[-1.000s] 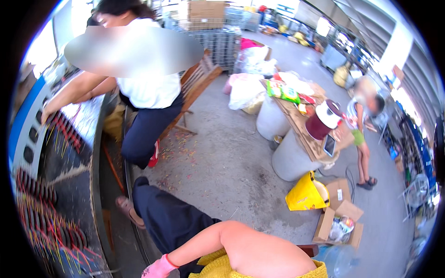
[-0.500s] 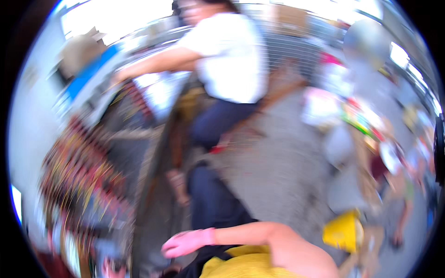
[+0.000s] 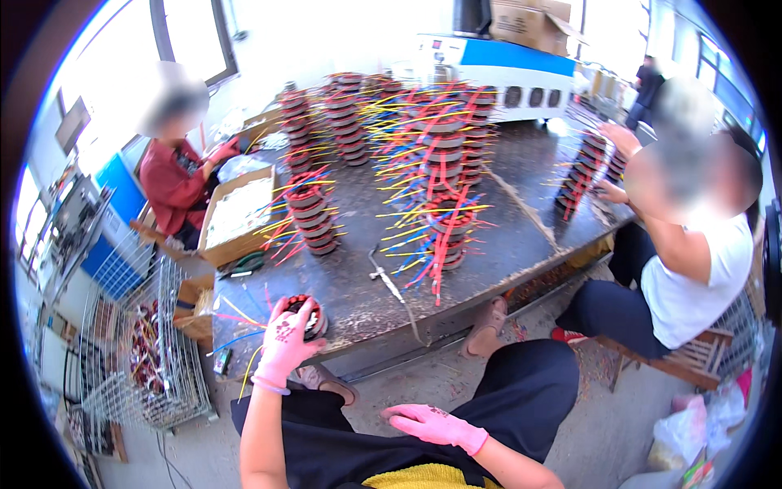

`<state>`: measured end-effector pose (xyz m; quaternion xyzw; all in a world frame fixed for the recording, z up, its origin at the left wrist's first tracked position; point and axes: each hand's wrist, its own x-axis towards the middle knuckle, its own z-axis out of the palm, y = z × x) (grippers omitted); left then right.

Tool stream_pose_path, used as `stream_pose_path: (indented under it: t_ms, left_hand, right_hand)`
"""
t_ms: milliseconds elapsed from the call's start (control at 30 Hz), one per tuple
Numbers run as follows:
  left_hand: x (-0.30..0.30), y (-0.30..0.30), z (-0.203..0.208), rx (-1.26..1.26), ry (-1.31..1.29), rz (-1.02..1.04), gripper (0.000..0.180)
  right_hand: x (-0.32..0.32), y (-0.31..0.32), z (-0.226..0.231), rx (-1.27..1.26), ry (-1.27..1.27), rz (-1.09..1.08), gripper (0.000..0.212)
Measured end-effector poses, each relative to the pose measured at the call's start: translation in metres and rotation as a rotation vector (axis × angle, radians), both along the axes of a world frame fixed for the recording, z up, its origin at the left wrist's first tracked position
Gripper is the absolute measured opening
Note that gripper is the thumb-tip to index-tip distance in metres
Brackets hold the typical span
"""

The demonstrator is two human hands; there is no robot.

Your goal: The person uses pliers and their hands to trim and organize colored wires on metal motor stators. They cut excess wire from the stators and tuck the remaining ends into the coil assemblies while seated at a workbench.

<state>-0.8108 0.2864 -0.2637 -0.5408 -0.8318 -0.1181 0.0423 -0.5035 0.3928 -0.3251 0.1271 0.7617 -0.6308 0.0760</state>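
Observation:
My left hand (image 3: 290, 341), in a pink glove, is wrapped round a wound motor stator (image 3: 313, 319) at the near left corner of the dark table. Red, blue, white and yellow lead wires stick out from it to the left. My right hand (image 3: 432, 425), gloved too, lies over my lap with its fingers stretched out and nothing in it. Beyond the left hand stands a stack of stators (image 3: 313, 220); a taller stack (image 3: 446, 220) with many coloured leads rises at the table's middle. Between them and me lies a thin metal air gun (image 3: 386, 275) on a hose.
A carton of white pieces (image 3: 244, 210) and dark-handled pliers (image 3: 246, 264) are at the table's left. Left of the table stands a wire cage (image 3: 147, 359). One person (image 3: 173, 187) sits far left; another (image 3: 692, 269) at right handles stators (image 3: 582, 175). A blue-white machine (image 3: 513, 77) stands behind.
My view has swung left from the aisle and floor to the table. My left hand is now in view, holding a stator; my right hand remains over my lap.

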Motion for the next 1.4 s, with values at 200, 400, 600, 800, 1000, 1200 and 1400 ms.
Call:
stream_pose_path:
  t_ms: [200,400,600,800,1000,1200,1400]
  left_hand:
    - [-0.003,-0.002,-0.005,0.070,-0.024,0.018,0.080]
    - [-0.008,0.005,-0.013,0.117,0.020,-0.037,0.077]
    - [-0.011,-0.005,-0.013,0.070,0.037,-0.042,0.075]
    - [-0.008,0.008,-0.033,0.165,0.040,-0.017,0.077]
    - [-0.009,0.005,-0.043,0.219,0.009,-0.012,0.077]
    - [-0.010,0.004,-0.049,0.329,-0.042,-0.011,0.078]
    - [-0.012,0.013,-0.050,0.349,-0.039,-0.063,0.077]
  right_hand:
    - [-0.017,0.003,-0.022,-0.050,-0.139,0.066,0.049]
    - [-0.028,0.019,-0.021,0.128,0.051,-0.125,0.037]
    - [-0.099,0.076,0.030,0.980,0.406,-0.392,0.034]
    - [-0.140,0.139,-0.009,1.386,0.212,-0.413,0.041]
    - [-0.150,0.131,-0.016,1.181,0.178,-0.381,0.043]
    - [-0.147,0.121,-0.023,1.053,0.154,-0.412,0.042]
    - [-0.142,0.126,-0.025,1.134,0.196,-0.427,0.045]
